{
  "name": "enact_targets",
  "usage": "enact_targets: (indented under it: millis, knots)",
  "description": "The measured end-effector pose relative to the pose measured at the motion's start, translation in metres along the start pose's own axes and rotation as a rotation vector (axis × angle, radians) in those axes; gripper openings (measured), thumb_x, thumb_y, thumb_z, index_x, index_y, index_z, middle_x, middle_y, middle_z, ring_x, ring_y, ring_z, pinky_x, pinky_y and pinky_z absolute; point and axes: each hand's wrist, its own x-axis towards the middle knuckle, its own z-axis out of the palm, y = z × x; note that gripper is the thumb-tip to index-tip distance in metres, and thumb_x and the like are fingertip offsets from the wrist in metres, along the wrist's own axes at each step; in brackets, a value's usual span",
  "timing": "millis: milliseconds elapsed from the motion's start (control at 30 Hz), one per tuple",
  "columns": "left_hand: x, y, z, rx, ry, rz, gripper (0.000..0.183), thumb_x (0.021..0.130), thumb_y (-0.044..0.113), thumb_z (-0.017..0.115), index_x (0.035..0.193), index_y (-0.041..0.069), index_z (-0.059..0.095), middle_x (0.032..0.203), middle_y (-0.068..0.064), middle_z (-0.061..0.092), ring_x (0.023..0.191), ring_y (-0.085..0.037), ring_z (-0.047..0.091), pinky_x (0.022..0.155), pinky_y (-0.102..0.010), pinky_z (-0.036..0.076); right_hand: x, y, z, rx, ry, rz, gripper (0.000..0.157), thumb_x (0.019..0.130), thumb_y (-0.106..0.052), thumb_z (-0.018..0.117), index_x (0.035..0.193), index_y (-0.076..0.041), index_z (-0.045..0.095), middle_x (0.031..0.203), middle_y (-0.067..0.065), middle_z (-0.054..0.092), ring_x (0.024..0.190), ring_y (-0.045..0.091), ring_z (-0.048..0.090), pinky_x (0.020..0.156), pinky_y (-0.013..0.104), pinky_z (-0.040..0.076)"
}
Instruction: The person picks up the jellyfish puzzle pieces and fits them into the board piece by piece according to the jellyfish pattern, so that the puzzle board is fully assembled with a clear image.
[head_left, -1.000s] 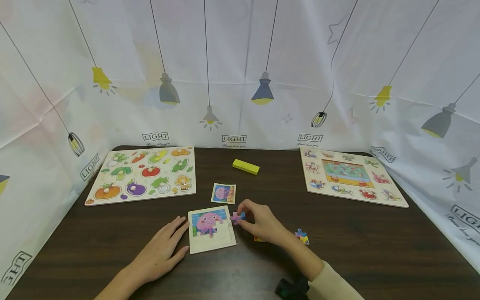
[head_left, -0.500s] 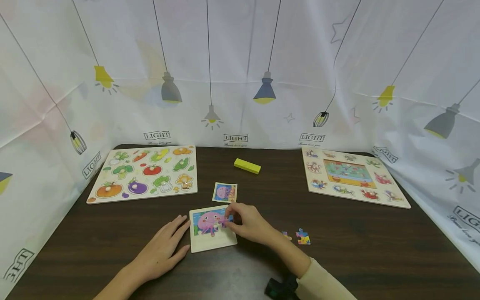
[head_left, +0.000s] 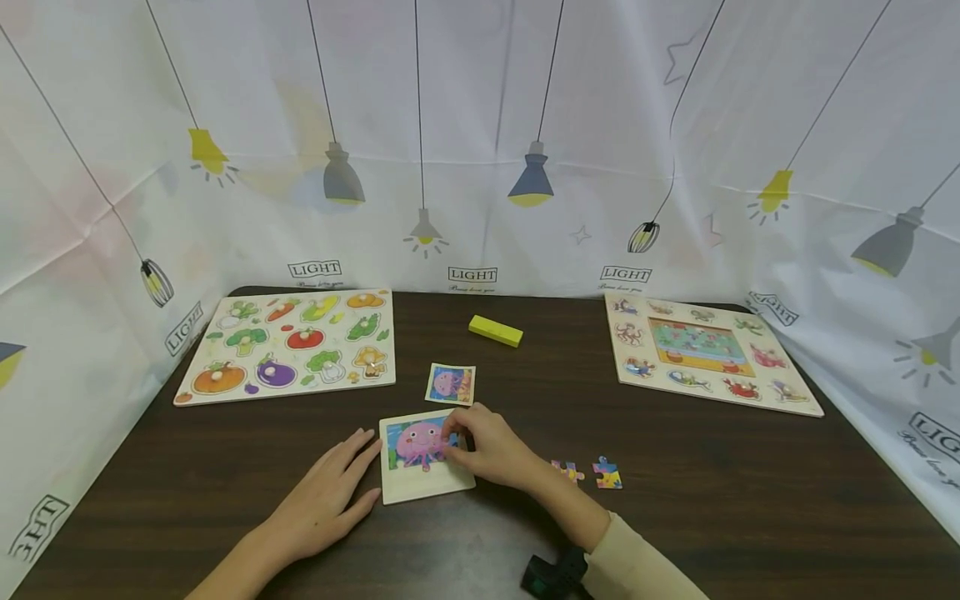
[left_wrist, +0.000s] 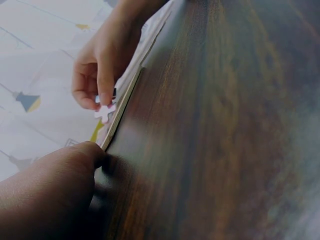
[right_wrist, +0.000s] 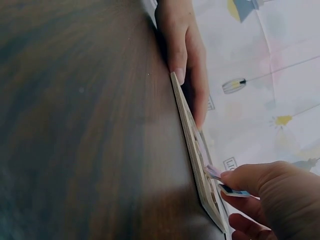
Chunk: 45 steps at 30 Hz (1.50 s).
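A small wooden jigsaw tray (head_left: 431, 488) lies on the table with a pink octopus picture (head_left: 417, 442) partly assembled in its upper area. Over the right side of that picture, my right hand (head_left: 497, 451) pinches a jigsaw piece (left_wrist: 104, 113) between thumb and fingers. In the right wrist view the held piece (right_wrist: 234, 191) is tilted, its lower end at the tray's surface. My left hand (head_left: 324, 493) rests at the tray's left edge, fingers extended and touching it. Two loose jigsaw pieces, one of them blue and yellow (head_left: 607, 473), lie right of the tray, near my right forearm.
A small octopus picture card (head_left: 451, 384) lies just behind the tray. Further back are a yellow block (head_left: 496, 331), a vegetable puzzle board (head_left: 258, 343) on the left and a sea-animal puzzle board (head_left: 780, 388) on the right. A printed curtain (head_left: 465, 125) hangs behind the table.
My right hand has carried the pinched jigsaw piece leftward from beside the tray to over the octopus picture. The left hand stays at the tray's left edge.
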Motion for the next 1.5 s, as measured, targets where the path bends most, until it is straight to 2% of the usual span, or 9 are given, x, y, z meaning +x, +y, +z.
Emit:
enact_targets:
  millis: [333,533,767,1067,1500]
  knots:
    - [-0.0009,0.0001,-0.0005,0.0,-0.007,-0.004,0.059,0.091,0.036,0.055,0.139,0.005,0.039,0.143,-0.014,0.033,0.133,-0.026,0.028,0.104,-0.046,0.028,0.0015,-0.001,0.0014,-0.042,0.016,0.002,0.009,0.082,-0.016,0.07,0.087,-0.015,0.063,0.08,-0.004,0.058,0.076,0.016,0.045,0.063,0.023,0.037]
    - [-0.0014,0.0003,-0.0011,0.005,-0.007,-0.004,0.059,0.091,0.036,0.054,0.139,0.005,0.039,0.143,-0.014,0.033,0.133,-0.026,0.027,0.104,-0.047,0.028,0.0034,0.0014,0.0053,-0.08,0.035,-0.02,0.009,0.081,-0.017,0.071,0.087,-0.016,0.065,0.088,-0.007,0.063,0.084,0.013,0.046,0.073,0.03,0.039]
    - [-0.0017,-0.0001,-0.0013,0.0,-0.02,-0.015,0.06,0.091,0.037,0.054,0.139,0.005,0.038,0.144,-0.013,0.032,0.134,-0.026,0.026,0.105,-0.046,0.026,0.0038,0.0013,0.0073,-0.096,0.051,-0.012,0.01,0.08,-0.017,0.072,0.086,-0.016,0.064,0.09,-0.006,0.063,0.088,0.014,0.046,0.078,0.036,0.038]
    - [-0.0018,0.0005,-0.0031,-0.004,-0.03,-0.025,0.06,0.091,0.037,0.054,0.14,0.006,0.038,0.144,-0.014,0.031,0.134,-0.026,0.026,0.105,-0.047,0.026,0.0047,0.0032,0.0085,-0.114,0.063,-0.036,0.011,0.079,-0.017,0.073,0.085,-0.016,0.064,0.09,-0.006,0.063,0.085,0.013,0.043,0.075,0.033,0.037]
    - [-0.001,0.0008,-0.0033,-0.003,-0.027,-0.014,0.06,0.091,0.036,0.054,0.139,0.005,0.038,0.144,-0.014,0.032,0.134,-0.026,0.026,0.105,-0.047,0.026,0.0033,0.0051,0.0092,-0.107,0.052,0.0,0.014,0.078,-0.022,0.074,0.088,-0.016,0.066,0.093,-0.004,0.062,0.085,0.013,0.042,0.074,0.032,0.036]
